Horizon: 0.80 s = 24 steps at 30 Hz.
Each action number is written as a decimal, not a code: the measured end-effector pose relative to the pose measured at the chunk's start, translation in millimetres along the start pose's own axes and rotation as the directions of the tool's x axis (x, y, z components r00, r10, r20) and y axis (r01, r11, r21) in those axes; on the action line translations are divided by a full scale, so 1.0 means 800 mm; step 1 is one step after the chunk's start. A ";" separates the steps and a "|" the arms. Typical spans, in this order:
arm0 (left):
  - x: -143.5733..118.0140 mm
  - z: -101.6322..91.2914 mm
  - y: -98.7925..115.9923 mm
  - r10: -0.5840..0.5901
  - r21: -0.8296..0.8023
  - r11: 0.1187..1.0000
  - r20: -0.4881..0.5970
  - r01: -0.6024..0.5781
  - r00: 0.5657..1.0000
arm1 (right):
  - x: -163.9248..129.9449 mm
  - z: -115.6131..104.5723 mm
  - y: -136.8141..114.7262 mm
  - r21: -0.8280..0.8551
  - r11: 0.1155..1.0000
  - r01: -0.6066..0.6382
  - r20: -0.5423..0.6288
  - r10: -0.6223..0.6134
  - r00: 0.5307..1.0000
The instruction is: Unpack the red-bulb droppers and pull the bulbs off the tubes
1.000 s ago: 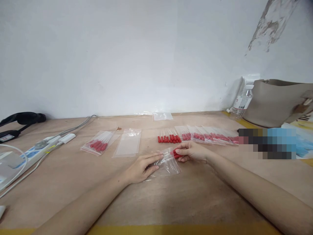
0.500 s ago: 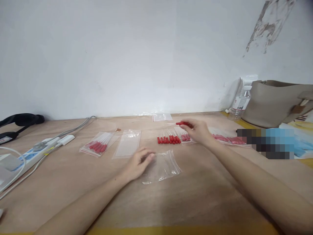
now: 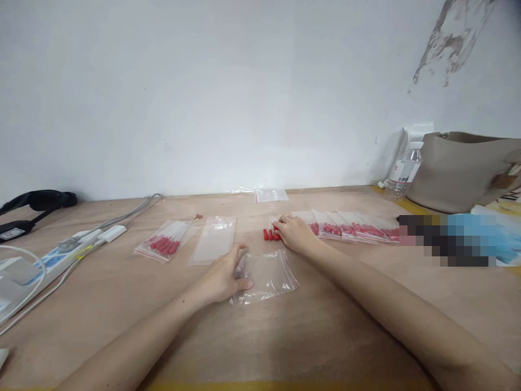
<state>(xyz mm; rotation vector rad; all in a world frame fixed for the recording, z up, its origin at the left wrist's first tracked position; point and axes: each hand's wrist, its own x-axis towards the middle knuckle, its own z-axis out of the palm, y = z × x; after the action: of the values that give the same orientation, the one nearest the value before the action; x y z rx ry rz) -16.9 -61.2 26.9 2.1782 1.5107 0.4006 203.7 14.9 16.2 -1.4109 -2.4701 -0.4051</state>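
Observation:
My left hand (image 3: 223,277) rests at the left edge of a clear zip bag (image 3: 268,274) lying flat. Its thumb lies on the bag's near left part, and the index finger is apart at the far corner. My right hand (image 3: 293,232) reaches down over a small row of droppers (image 3: 270,234) with red bulbs and thin clear stems. Its fingers are bent round some of the bulbs and hide part of the row. To its right lie several overlapping zip bags (image 3: 350,229) with red-bulbed droppers inside.
At left lie another bag of droppers (image 3: 165,244), flat zip bags (image 3: 214,239), a power strip (image 3: 52,260) with cables, and black headphones (image 3: 44,201). A bag (image 3: 271,195) lies by the wall. A bottle (image 3: 405,171) and a grey handbag (image 3: 456,171) stand at right.
My right hand has come down and left to the dropper row; the dropper it held is no longer visible in it. Fewer loose droppers show. My left thumb has come onto the bag.

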 end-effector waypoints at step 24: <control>0.014 -0.056 -0.018 -0.141 -0.343 0.913 0.238 0.219 0.961 | -0.098 0.012 -0.034 0.585 0.780 0.221 -0.182 -0.140 0.973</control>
<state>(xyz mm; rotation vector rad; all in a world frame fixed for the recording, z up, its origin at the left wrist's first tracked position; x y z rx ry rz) -46.1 -37.1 57.0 1.7165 1.3805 0.3472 218.0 -56.8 -24.0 -0.8536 -2.3224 0.2486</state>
